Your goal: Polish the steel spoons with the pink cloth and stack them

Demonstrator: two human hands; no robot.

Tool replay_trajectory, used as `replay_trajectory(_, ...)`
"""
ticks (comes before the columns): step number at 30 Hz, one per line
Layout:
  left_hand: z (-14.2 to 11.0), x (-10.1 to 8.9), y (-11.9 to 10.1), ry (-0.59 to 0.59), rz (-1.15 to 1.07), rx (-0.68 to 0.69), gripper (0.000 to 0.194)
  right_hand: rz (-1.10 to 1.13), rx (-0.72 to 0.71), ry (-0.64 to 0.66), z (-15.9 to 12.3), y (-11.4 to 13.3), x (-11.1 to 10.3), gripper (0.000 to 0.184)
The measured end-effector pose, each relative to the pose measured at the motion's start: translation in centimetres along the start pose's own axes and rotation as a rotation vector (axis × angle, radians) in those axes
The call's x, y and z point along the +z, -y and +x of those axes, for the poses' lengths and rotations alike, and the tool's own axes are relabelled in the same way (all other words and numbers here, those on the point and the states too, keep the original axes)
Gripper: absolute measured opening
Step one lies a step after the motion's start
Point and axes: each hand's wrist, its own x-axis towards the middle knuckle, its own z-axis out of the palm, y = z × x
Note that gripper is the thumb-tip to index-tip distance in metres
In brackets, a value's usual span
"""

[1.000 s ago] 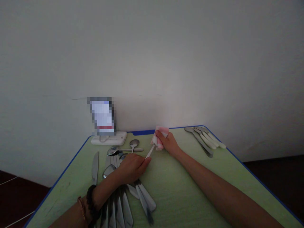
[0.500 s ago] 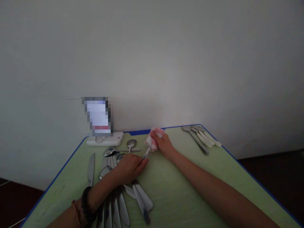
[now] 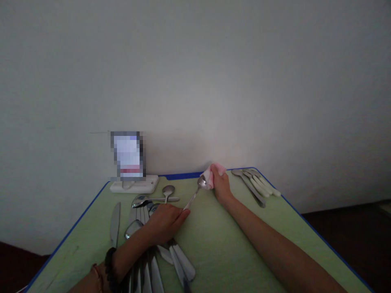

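Note:
My left hand (image 3: 168,223) is closed around the handle end of a metal spoon (image 3: 193,198), its bowl pointing away and to the right. Beside that bowl, my right hand (image 3: 221,185) pinches a crumpled pink and white cloth (image 3: 209,177); the cloth's left edge is at the bowl, and I cannot tell whether it still touches. Under and around my left forearm lies a pile of metal cutlery (image 3: 148,266), partly hidden by the arm. A small spoon (image 3: 168,190) rests just beyond my left hand.
A table knife (image 3: 115,224) lies to the left on the green, blue-edged table (image 3: 232,252). Toward the far right are a spoon (image 3: 251,189) and several pale-handled pieces of cutlery (image 3: 262,185). A blurred-out phone (image 3: 127,155) stands on a white base (image 3: 136,185) against the wall.
My right hand and the cloth have moved right, uncovering the spoon's bowl, which the cloth wrapped before. My left hand keeps its grip. The whole view has shifted slightly.

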Motion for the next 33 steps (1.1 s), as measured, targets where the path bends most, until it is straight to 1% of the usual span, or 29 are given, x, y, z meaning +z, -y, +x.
replay_trajectory(3,0.0,0.1,0.1,-0.06,-0.112,0.003,0.055,0.052,-0.01,0.109,0.3,0.2,-0.3,0.04)
replay_trajectory(6,0.1,0.4,0.4,-0.167,-0.271,-0.028,0.051,0.046,0.025,0.217,-0.3,0.3,-0.2,0.044)
replay_trajectory(9,0.1,0.6,0.6,-0.228,-0.367,-0.07,0.046,-0.107,0.063,0.412,-1.4,0.7,-0.3,0.045)
replay_trajectory(11,0.0,0.6,0.6,-0.226,-0.369,-0.067,0.041,-0.285,0.015,0.537,-2.3,1.5,-0.5,0.042)
replay_trajectory(12,-0.1,0.5,0.5,-0.219,-0.367,-0.05,0.039,-0.359,-0.037,0.548,-2.7,1.9,-0.7,0.043)
replay_trajectory(13,-0.1,0.4,0.5,-0.215,-0.366,-0.023,0.038,-0.415,-0.131,0.52,-3.2,2.4,-0.8,0.043)
replay_trajectory(15,-0.3,0.3,0.3,-0.225,-0.357,0.032,0.037,-0.487,-0.373,0.413,-4.2,3.4,-0.9,0.04)
replay_trajectory(16,-0.4,0.3,0.3,-0.233,-0.345,0.05,0.037,-0.497,-0.431,0.398,-4.7,3.8,-0.9,0.033)
replay_trajectory(17,-0.4,0.3,0.3,-0.239,-0.326,0.063,0.037,-0.491,-0.442,0.408,-5.2,4.0,-0.8,0.026)
replay_trajectory(18,-0.5,0.3,0.3,-0.243,-0.303,0.072,0.038,-0.466,-0.411,0.441,-5.7,4.1,-0.7,0.024)
replay_trajectory(21,-0.5,0.5,0.2,-0.23,-0.208,0.087,0.043,-0.316,-0.217,0.504,-7.1,3.7,-0.2,0.033)
replay_trajectory(22,-0.5,0.6,0.2,-0.226,-0.167,0.097,0.044,-0.28,-0.173,0.514,-7.5,3.4,-0.1,0.036)
replay_trajectory(26,-0.7,0.7,-0.2,-0.211,-0.072,0.13,0.048,-0.204,-0.125,0.53,-8.4,2.8,0.4,0.041)
replay_trajectory(28,-0.7,0.7,-0.3,-0.199,-0.077,0.146,0.048,-0.154,-0.091,0.496,-8.1,3.0,0.3,0.041)
replay_trajectory(30,-0.8,0.7,-0.3,-0.201,-0.06,0.172,0.048,-0.146,-0.07,0.424,-7.0,3.4,-0.2,0.041)
replay_trajectory(32,-0.7,0.8,-0.2,-0.2,-0.009,0.185,0.046,-0.225,-0.077,0.387,-5.3,4.1,-1.4,0.04)
replay_trajectory(33,-0.7,0.8,-0.2,-0.196,0.02,0.188,0.046,-0.307,-0.113,0.387,-4.3,4.6,-2.2,0.039)
